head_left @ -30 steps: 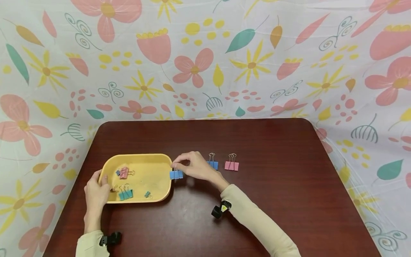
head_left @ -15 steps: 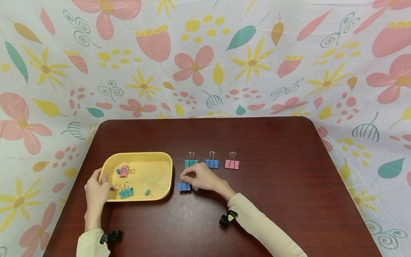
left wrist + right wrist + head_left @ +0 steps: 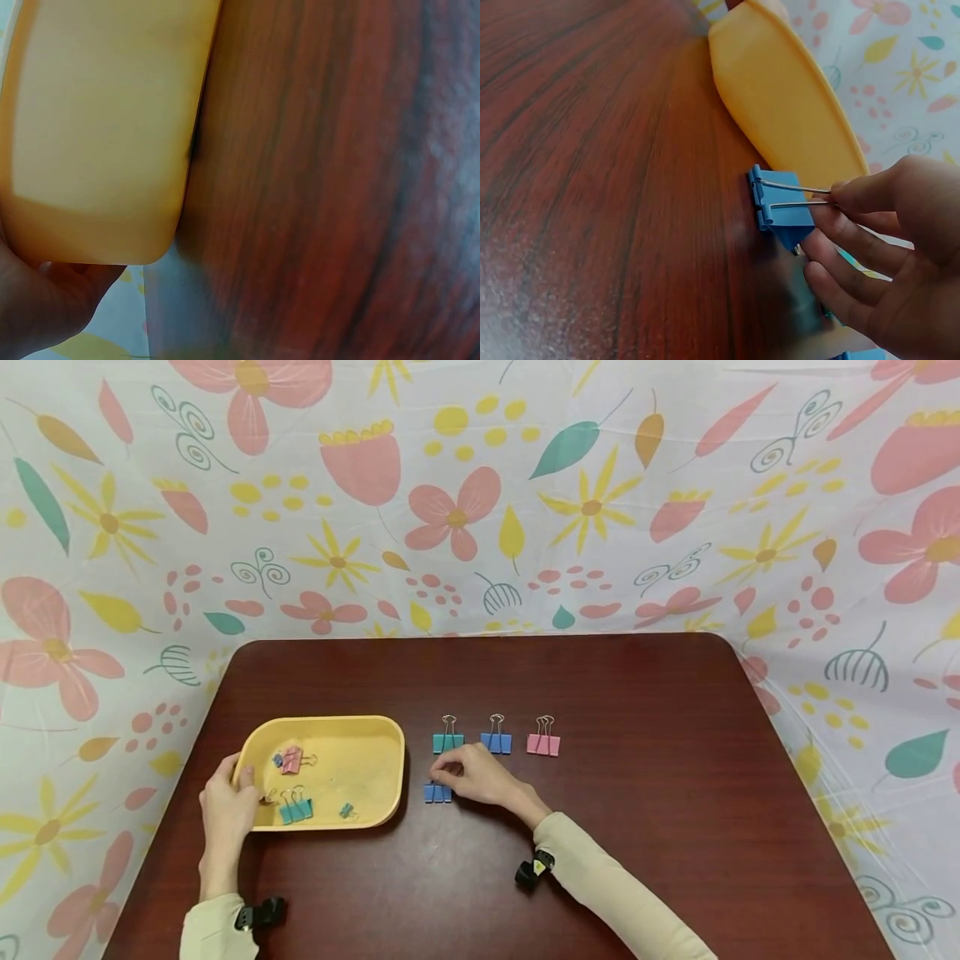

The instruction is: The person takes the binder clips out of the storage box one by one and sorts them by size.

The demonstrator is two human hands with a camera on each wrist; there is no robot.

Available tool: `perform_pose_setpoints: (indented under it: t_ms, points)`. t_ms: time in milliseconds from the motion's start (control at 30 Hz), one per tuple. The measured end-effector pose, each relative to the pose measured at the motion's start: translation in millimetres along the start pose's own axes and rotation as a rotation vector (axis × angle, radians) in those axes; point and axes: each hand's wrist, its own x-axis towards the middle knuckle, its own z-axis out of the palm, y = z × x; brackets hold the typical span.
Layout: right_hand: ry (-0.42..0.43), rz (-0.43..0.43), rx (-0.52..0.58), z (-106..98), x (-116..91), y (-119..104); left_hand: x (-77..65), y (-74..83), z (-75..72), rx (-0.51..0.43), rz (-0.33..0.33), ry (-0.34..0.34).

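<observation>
A blue binder clip (image 3: 438, 792) is gripped by its wire handles between the thumb and the fingers of the right hand (image 3: 480, 775), just beside the right end of the yellow tray (image 3: 352, 768); whether the counter (image 3: 637, 827) is touched by this clip cannot be told. The tray is gripped at its left end by the left hand (image 3: 228, 802), with the thumb laid over the rim and the fingers at the outer side. Behind the right hand, a row of three upright-pointing clips is seen on the counter: a teal clip (image 3: 447, 743), a second blue clip (image 3: 496, 743) and a pink clip (image 3: 543, 744). The near side of this row is closely bordered by the right hand. Inside the tray, a tilted pink clip (image 3: 291, 760) is touched or overlapped by a tiny blue clip (image 3: 277, 761); nearer, a larger teal clip (image 3: 297, 811) and, well apart, a tiny teal clip (image 3: 347, 811) are found. Beside the left thumb, another clip (image 3: 267, 797) is partly hidden. The background is covered by a flowered cloth (image 3: 457, 518).
</observation>
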Motion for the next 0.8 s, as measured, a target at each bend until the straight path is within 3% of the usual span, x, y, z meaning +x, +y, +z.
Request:
perform_pose_setpoints:
  t_ms: [433, 800]
  points:
    - [0.086, -0.05, 0.088, -14.4, 14.3, -10.6, -1.5, -0.7, 1.5, -0.005, 0.002, 0.005]
    - [0.116, -0.145, 0.001, -31.0, 43.1, -44.2, -1.7, -1.2, 0.6, -0.01, 0.008, -0.004]
